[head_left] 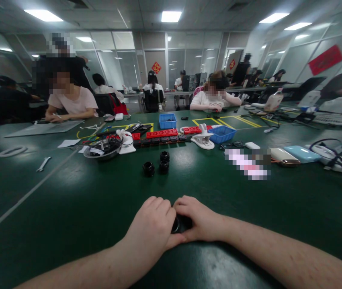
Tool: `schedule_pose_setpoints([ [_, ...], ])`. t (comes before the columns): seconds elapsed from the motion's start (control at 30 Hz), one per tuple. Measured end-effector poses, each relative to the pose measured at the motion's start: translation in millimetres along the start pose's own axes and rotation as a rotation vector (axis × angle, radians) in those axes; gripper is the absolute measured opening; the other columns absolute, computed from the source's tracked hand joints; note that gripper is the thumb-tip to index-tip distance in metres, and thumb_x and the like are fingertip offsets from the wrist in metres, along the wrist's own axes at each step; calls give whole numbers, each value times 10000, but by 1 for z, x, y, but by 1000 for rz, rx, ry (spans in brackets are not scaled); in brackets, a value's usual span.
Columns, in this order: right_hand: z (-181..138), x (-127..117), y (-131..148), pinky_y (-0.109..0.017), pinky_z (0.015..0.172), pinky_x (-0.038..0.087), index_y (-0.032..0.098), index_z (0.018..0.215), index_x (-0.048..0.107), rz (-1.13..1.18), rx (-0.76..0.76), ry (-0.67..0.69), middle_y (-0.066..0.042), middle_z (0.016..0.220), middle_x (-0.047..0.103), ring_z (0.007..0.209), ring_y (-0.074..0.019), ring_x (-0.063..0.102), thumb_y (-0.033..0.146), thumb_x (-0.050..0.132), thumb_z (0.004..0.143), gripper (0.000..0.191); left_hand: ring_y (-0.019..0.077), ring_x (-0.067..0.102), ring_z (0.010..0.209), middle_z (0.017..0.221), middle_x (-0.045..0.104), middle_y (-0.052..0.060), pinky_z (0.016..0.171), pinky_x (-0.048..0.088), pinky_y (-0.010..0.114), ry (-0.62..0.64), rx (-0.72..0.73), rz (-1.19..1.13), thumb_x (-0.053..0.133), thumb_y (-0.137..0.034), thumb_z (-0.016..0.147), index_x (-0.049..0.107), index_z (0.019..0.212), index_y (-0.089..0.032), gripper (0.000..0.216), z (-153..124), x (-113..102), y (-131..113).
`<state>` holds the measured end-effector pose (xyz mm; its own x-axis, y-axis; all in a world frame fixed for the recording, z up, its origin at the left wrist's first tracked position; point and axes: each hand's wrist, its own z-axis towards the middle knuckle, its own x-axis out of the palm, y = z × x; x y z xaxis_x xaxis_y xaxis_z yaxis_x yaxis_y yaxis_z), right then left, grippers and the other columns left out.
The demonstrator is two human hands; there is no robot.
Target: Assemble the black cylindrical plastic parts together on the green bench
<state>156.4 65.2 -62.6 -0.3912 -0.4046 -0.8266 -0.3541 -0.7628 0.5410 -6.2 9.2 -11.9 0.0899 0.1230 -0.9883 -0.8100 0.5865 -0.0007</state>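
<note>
My left hand [155,221] and my right hand [200,218] meet just above the green table [92,224], close to its near edge. Between them shows a black round part [175,226] with a shiny rim. The fingers of both hands curl around it, and most of it is hidden. Whether it is one piece or two I cannot tell. Beyond my hands stand several similar things in a small group: a black ribbed part [148,169] on the left, a second black part [164,166] to its right, and a third black part [164,155] just behind.
Farther back lie a metal bowl of cables [104,151], white clips [203,138], red strips [162,133] and blue bins [222,134]. A wrench [44,163] is at left; a light blue case [302,154] is at right. Other people sit across the table.
</note>
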Motion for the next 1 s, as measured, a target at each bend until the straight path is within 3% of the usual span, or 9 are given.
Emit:
schedule_pose_setpoints([
  [0.17, 1, 1, -1, -288, 701, 367, 172, 913, 598, -6, -6, -11, -20, 829, 530, 765, -158, 467, 402, 716, 616, 394, 242, 531, 643, 647, 558, 58, 655, 435, 423, -131, -57, 12, 601, -676, 610, 596, 690, -126, 555, 3, 10, 0],
  [0.27, 0, 1, -2, -298, 709, 366, 175, 962, 600, -14, 8, 5, -28, 841, 534, 769, -166, 470, 426, 713, 612, 445, 267, 547, 687, 664, 572, 65, 739, 418, 485, -121, -124, 18, 603, -737, 521, 616, 721, -115, 654, 2, 13, -1],
  [0.37, -1, 0, -2, -317, 740, 365, 185, 1038, 585, -8, 24, 16, -40, 884, 545, 801, -178, 476, 442, 708, 618, 507, 320, 554, 846, 834, 619, 110, 886, 324, 573, -89, -136, -33, 585, -761, 504, 631, 852, -104, 745, 0, 10, 2],
  [0.47, -2, 1, -2, -333, 779, 358, 199, 1077, 566, 15, 9, 1, -50, 966, 551, 861, -192, 476, 457, 703, 622, 540, 299, 508, 1022, 1076, 589, 98, 1002, 189, 573, -33, -26, -208, 639, -619, 624, 577, 1055, -164, 630, -4, -3, 8],
  [0.57, -3, 1, -2, -331, 780, 356, 219, 1072, 564, 21, 0, -8, -45, 1004, 547, 885, -194, 471, 467, 693, 633, 520, 217, 488, 1068, 1144, 560, 36, 991, 304, 439, 58, 117, -408, 629, -294, 766, 524, 1141, -250, 392, -6, -21, 17],
  [0.67, -2, 0, -1, -315, 752, 360, 213, 1016, 583, 11, 10, 7, -35, 954, 548, 855, -182, 470, 480, 686, 639, 473, 176, 491, 1070, 1137, 571, 11, 926, 387, 321, 135, 200, -540, 539, -106, 801, 576, 1080, -271, 326, -5, -35, 25],
  [0.83, -1, -2, 1, -303, 729, 365, 183, 868, 604, 11, 24, 12, -27, 874, 543, 805, -167, 474, 508, 688, 621, 416, 154, 500, 1082, 1143, 582, -1, 946, 378, 302, 260, 240, -618, 487, -9, 794, 614, 1027, -272, 373, -3, -34, 33],
  [1.0, 0, -2, 1, -300, 727, 366, 181, 837, 599, 6, 12, 9, -22, 874, 549, 799, -163, 477, 478, 697, 624, 378, 144, 518, 1039, 1093, 602, -6, 913, 396, 274, 284, 207, -591, 542, -11, 780, 606, 1040, -264, 368, 0, -29, 31],
])
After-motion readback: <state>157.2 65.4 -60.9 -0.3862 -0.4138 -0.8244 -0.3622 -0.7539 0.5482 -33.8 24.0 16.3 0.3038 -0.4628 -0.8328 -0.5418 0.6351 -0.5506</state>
